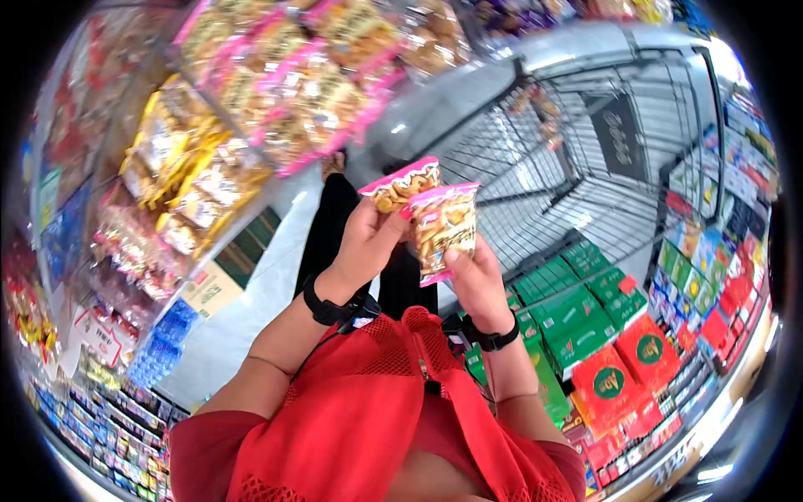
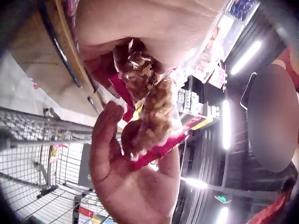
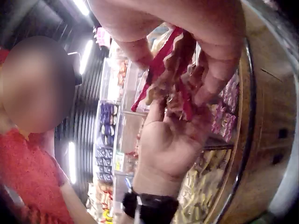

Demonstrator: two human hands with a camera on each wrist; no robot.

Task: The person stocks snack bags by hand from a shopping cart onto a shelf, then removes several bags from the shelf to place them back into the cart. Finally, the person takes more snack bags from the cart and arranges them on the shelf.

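Note:
In the head view my left hand pinches a small clear snack packet with pink ends, its thumb with a red nail lying across the front. My right hand grips a second such packet, dark lettering on its front, by its lower part. The two packets overlap, the right one in front. Brown, crunchy-looking pieces show through the film. In the left wrist view the right palm is under its packet. The right wrist view shows the right fingers curled about a pink-edged packet.
A wire shopping cart stands just beyond the hands. Pink-edged snack packets and yellow ones fill bins at the left. Green boxes and red boxes are stacked at the right.

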